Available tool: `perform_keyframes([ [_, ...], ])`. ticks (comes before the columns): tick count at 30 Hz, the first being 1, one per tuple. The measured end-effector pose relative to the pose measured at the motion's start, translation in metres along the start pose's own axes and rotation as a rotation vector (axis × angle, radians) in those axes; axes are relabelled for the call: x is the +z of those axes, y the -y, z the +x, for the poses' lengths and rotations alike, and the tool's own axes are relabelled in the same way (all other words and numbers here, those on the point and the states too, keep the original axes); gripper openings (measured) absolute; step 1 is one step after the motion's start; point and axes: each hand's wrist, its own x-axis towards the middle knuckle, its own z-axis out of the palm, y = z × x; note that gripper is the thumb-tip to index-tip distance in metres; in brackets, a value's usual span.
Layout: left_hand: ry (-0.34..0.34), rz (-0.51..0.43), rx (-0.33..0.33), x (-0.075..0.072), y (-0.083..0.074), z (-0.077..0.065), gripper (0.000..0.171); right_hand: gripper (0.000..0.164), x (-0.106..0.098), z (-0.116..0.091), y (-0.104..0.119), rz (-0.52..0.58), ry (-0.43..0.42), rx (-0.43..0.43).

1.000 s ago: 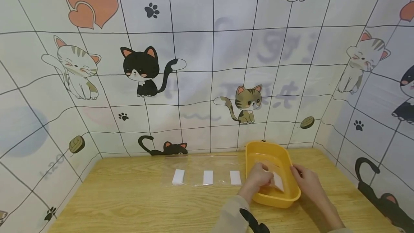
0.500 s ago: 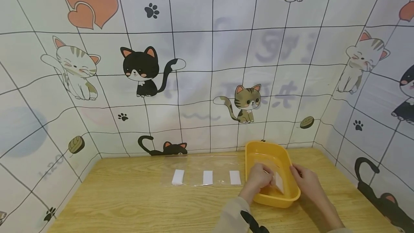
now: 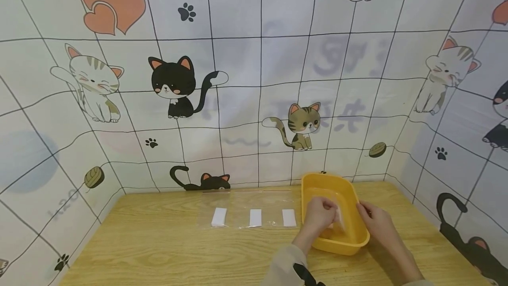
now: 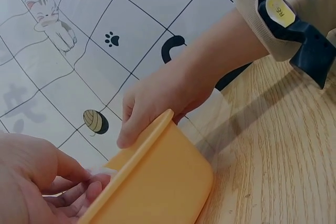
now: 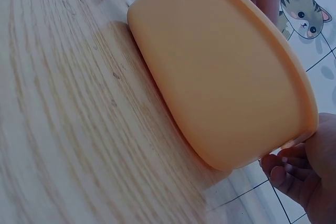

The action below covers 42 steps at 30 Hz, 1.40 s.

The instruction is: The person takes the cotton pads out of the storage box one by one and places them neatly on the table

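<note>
Head view: the left hand pinches a translucent packet inside the yellow plastic tub; its fingers hide part of the packet. The right hand grips the tub's right rim. The tub stands on the wood-grain tabletop. Left of it, three white rectangular pieces lie in a row with clear plastic; I cannot tell whether inside or on it.
</note>
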Motion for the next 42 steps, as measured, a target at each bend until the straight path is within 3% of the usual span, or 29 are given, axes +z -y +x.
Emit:
perform_keyframes([
  [8, -0.002, -0.016, 0.036, -0.005, -0.008, -0.005, 0.014, 0.045, -0.001, -0.001, 0.001, 0.007, 0.0, 0.002],
  [14, -0.028, -0.076, 0.047, -0.007, -0.012, -0.007, 0.012, 0.047, -0.001, 0.0, 0.002, 0.001, 0.011, 0.015],
  [24, -0.012, -0.16, 0.069, -0.013, -0.017, -0.014, 0.007, 0.043, 0.001, 0.001, 0.002, -0.006, -0.012, 0.0],
  [28, -0.043, -0.146, 0.076, -0.017, -0.017, -0.016, 0.006, 0.044, 0.001, 0.001, 0.002, -0.005, -0.006, 0.0],
  [42, -0.053, -0.259, 0.055, -0.03, -0.014, -0.02, 0.005, 0.047, 0.001, 0.001, 0.0, -0.008, 0.005, -0.003],
])
